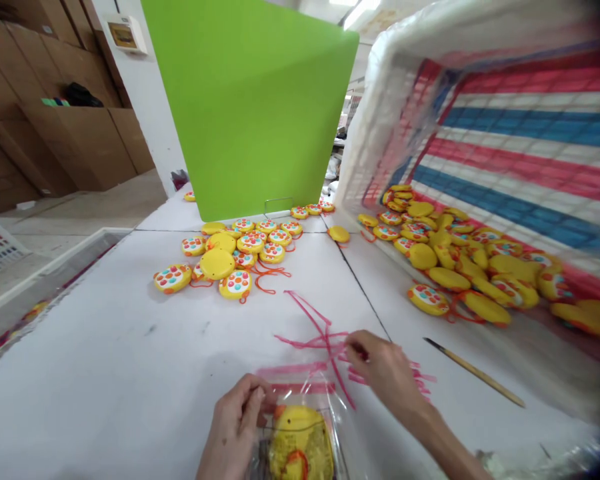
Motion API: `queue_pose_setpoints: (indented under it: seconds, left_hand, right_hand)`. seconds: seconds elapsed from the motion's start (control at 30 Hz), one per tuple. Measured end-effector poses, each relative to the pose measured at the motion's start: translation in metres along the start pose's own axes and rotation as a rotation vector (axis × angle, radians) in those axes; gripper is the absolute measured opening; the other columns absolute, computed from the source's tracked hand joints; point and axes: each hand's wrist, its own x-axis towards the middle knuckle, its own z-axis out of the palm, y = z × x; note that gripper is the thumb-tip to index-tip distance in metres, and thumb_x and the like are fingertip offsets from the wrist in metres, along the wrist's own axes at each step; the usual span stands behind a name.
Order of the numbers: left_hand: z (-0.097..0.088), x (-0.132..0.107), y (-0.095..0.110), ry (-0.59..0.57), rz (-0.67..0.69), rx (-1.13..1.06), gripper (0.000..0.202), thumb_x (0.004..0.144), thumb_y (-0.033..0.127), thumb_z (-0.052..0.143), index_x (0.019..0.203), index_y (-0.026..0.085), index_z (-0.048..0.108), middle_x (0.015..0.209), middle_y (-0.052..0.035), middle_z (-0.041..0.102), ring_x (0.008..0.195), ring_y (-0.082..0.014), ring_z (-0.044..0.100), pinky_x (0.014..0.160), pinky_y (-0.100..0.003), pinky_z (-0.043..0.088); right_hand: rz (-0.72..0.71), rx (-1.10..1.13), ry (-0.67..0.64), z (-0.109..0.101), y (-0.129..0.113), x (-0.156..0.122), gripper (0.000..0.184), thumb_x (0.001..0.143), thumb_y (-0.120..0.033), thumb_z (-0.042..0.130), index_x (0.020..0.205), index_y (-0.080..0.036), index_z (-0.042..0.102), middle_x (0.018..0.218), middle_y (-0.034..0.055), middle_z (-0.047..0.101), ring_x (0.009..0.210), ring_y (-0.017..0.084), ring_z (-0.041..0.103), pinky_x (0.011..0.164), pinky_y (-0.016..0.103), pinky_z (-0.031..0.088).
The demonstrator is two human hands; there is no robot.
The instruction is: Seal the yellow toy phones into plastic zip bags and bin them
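At six o'clock, the left hand (237, 417) pinches a clear plastic bag (310, 407) already holding one round yellow toy (300, 443); the right hand (380, 367) plucks a pink twist tie (325, 340). Heaps of loose yellow toys (230, 250) at twelve look unbagged.

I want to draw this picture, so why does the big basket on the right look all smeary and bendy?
In the head view, the tipped basket is blurred and stretched at the frame's edge; the corner beyond it goes dark. The toys in the middle of the table look sharper, under even light with soft shadows.
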Motion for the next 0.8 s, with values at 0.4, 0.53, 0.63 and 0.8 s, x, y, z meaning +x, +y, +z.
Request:
queue_pose_setpoints:
  seconds: [0.4, 0.53, 0.63, 0.8]
  left_hand:
    - [-0.004, 0.002, -0.003, 0.006, -0.091, -0.203, 0.026, 0.076, 0.044, 0.059, 0.075, 0.018, 0.06, 0.075, -0.0021, 0.064, 0.074, -0.0179, 0.061, 0.069, -0.027, 0.05]
    - [-0.004, 0.003, -0.006, -0.027, -0.1, -0.234, 0.026, 0.077, 0.044, 0.059, 0.077, 0.019, 0.058, 0.078, -0.0033, 0.066, 0.077, -0.0191, 0.061, 0.071, -0.028, 0.05]
    - [-0.004, 0.002, -0.006, -0.049, -0.109, -0.246, 0.028, 0.076, 0.046, 0.06, 0.077, 0.019, 0.056, 0.077, -0.0032, 0.066, 0.077, -0.0201, 0.061, 0.073, -0.031, 0.05]
    - [-0.005, 0.001, -0.006, -0.066, -0.083, -0.231, 0.027, 0.077, 0.046, 0.059, 0.076, 0.019, 0.056, 0.077, -0.0032, 0.066, 0.076, -0.0195, 0.06, 0.073, -0.029, 0.049]
  right_hand:
    - [0.233, 0.12, -0.483, -0.063, 0.098, -0.038, 0.024, 0.071, -0.038, 0.057, 0.082, -0.021, 0.069, 0.067, 0.003, 0.066, 0.057, 0.018, 0.058, 0.053, 0.026, 0.04]
    - [0.227, -0.017, -0.213, -0.059, 0.059, -0.035, 0.028, 0.077, -0.036, 0.05, 0.059, -0.018, 0.061, 0.055, 0.0022, 0.057, 0.053, 0.016, 0.052, 0.051, 0.026, 0.036]
    - [0.145, 0.278, -0.273, -0.047, 0.022, -0.028, 0.019, 0.078, -0.028, 0.051, 0.067, -0.018, 0.062, 0.06, 0.0008, 0.058, 0.058, 0.015, 0.052, 0.054, 0.023, 0.038]
    - [0.045, 0.475, -0.475, -0.017, -0.02, -0.014, 0.02, 0.077, -0.02, 0.051, 0.06, -0.016, 0.061, 0.052, -0.0034, 0.05, 0.052, 0.01, 0.044, 0.049, 0.02, 0.031]
